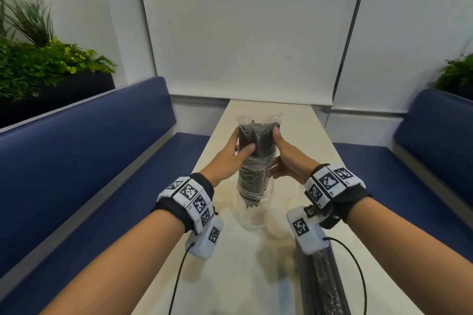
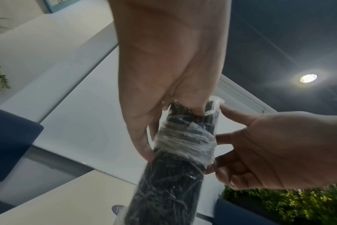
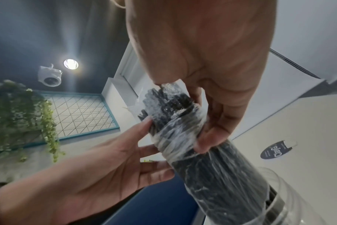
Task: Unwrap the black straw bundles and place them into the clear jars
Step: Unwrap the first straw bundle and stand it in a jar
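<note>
A bundle of black straws (image 1: 257, 151) in clear plastic wrap stands upright, its lower end inside a clear jar (image 1: 256, 215) on the cream table (image 1: 294, 130). The wrap is bunched into a band (image 2: 185, 146) around the bundle's middle and gapes at the top. My left hand (image 1: 242, 143) grips the upper bundle from the left, thumb in front. My right hand (image 1: 275, 153) holds it from the right, thumb near the top and fingers (image 3: 208, 143) at the bunched band. A second wrapped straw bundle (image 1: 320, 284) lies on the table under my right wrist.
Blue padded benches run along the left (image 1: 89, 161) and right (image 1: 422, 161) of the narrow table. Green plants (image 1: 38, 64) stand behind the left bench and at the far right. White blinds close off the far end.
</note>
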`<state>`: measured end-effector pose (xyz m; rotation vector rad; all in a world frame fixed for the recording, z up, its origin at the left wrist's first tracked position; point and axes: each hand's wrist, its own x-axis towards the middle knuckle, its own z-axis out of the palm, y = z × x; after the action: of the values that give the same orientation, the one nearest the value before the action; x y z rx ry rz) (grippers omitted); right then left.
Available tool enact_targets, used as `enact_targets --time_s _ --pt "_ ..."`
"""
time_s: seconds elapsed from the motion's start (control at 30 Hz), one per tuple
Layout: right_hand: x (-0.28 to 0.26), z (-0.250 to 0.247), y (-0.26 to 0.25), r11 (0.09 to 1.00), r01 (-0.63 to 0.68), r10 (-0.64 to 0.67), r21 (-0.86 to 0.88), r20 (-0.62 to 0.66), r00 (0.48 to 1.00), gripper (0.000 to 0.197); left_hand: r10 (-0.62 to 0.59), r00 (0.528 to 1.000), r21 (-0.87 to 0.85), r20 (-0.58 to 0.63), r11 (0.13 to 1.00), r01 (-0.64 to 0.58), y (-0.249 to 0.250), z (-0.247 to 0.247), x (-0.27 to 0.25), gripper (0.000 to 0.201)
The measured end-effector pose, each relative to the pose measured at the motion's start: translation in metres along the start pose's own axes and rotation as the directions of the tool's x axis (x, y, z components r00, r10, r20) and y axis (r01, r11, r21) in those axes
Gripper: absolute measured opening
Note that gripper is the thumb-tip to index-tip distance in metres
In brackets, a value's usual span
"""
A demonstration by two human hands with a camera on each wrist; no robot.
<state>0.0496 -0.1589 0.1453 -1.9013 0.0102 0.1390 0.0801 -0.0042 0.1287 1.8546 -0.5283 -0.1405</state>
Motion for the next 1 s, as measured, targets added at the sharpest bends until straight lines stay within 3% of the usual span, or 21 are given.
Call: enact_targets --time_s 0.07,0.17,0.27,0.33,0.4,0.47,0.5,0.6,0.7,0.73,0.8,0.93,1.0 --pt "0.004 -0.004 0.0 0.992 -0.039 0.035 -0.124 -0.036 0.999 0.07 0.03 1.0 0.025 0.01 0.999 -0.03 0.0 0.0 0.004 0.055" --pt "0.007 -0.004 0.0 0.951 -0.075 0.048 -0.299 -0.095 0.994 0.059 0.011 0.998 0.141 -0.069 0.99 -0.002 0.0 0.0 0.009 0.046" --pt "0.012 -0.007 0.0 0.899 0.01 -0.126 -0.438 -0.238 0.963 0.044 0.091 0.984 0.232 -0.153 0.971 -0.053 0.006 -0.001 0.011 0.034" --pt "0.013 -0.01 -0.004 0.918 0.121 -0.262 -0.377 -0.349 0.9 0.039 0.169 0.957 0.235 -0.235 0.965 -0.113 0.015 -0.004 0.013 0.032" --pt "0.012 -0.011 -0.01 0.941 0.27 -0.333 -0.205 -0.405 0.852 0.039 0.196 0.925 0.178 -0.327 0.973 -0.143 0.025 -0.009 0.017 0.03" --pt "0.01 -0.009 -0.015 0.931 0.36 -0.356 -0.068 -0.396 0.846 0.05 0.157 0.916 0.038 -0.368 0.987 -0.154 0.036 -0.012 0.02 0.027" --pt "0.009 -0.006 -0.015 0.932 0.355 -0.353 -0.069 -0.38 0.855 0.066 0.143 0.916 -0.028 -0.375 0.986 -0.165 0.041 -0.013 0.021 0.026" --pt "0.008 0.002 -0.012 0.916 0.264 -0.362 -0.301 -0.342 0.867 0.11 0.15 0.919 -0.154 -0.366 0.963 -0.219 0.057 -0.013 0.018 0.023" --pt "0.005 0.006 -0.014 0.877 0.248 -0.389 -0.412 -0.302 0.87 0.116 0.188 0.918 -0.256 -0.348 0.923 -0.287 0.075 -0.01 0.008 0.023" --pt "0.006 0.006 -0.015 0.869 0.225 -0.375 -0.44 -0.292 0.88 0.11 0.2 0.913 -0.297 -0.356 0.902 -0.313 0.081 -0.01 0.003 0.022" --pt "0.008 0.003 -0.018 0.877 0.209 -0.35 -0.432 -0.279 0.894 0.08 0.21 0.891 -0.371 -0.402 0.853 -0.368 0.092 -0.012 -0.006 0.019" --pt "-0.008 -0.007 -0.041 0.95 0.289 -0.311 -0.114 -0.314 0.897 0.018 0.168 0.815 -0.506 -0.554 0.71 -0.49 0.097 -0.028 -0.029 0.02" --pt "-0.02 -0.014 -0.054 0.945 0.322 -0.292 0.064 -0.281 0.914 0.01 0.099 0.782 -0.526 -0.615 0.687 -0.501 0.087 -0.037 -0.04 0.032"
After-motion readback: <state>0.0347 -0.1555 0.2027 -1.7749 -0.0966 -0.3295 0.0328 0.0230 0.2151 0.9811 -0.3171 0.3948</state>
